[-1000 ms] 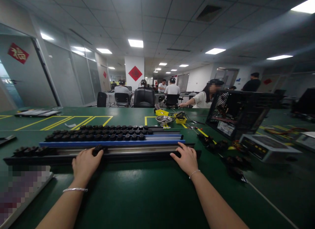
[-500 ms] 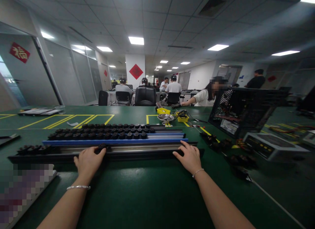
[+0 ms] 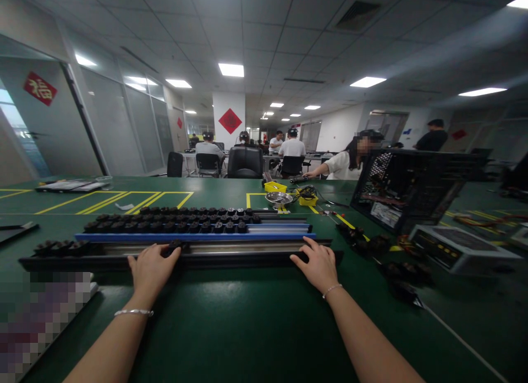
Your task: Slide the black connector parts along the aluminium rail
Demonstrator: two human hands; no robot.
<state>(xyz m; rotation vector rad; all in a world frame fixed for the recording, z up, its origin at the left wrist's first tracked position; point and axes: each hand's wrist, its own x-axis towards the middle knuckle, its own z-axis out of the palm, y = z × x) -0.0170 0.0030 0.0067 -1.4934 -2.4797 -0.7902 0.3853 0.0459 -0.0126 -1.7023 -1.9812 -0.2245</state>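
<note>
A long black rail [image 3: 243, 259] with a metallic inner channel lies crosswise on the green table in front of me. My left hand [image 3: 152, 267] reaches over it left of the middle, its fingers around a small black block [image 3: 177, 245] in the channel; the fingertips are partly hidden. Toward the right end, my right hand [image 3: 318, 261] straddles the rail, thumb at the near edge and fingers at the far side. Several black blocks [image 3: 61, 248] sit in the rail's left end. Behind it, a blue-edged rail [image 3: 198, 237] and further rails carry rows of similar black blocks [image 3: 165, 225].
To the right stand an open computer case [image 3: 412, 188] and a power supply unit [image 3: 457, 248], with loose black parts [image 3: 406, 276] nearby. Behind the rails are a metal bowl [image 3: 279, 199] and yellow bins [image 3: 275, 187]. A co-worker [image 3: 346, 162] sits across the table.
The view has shifted slightly, so the left side of the scene appears a little farther right. Both hands keep their places at the rail, with at most a tiny movement of the left.
</note>
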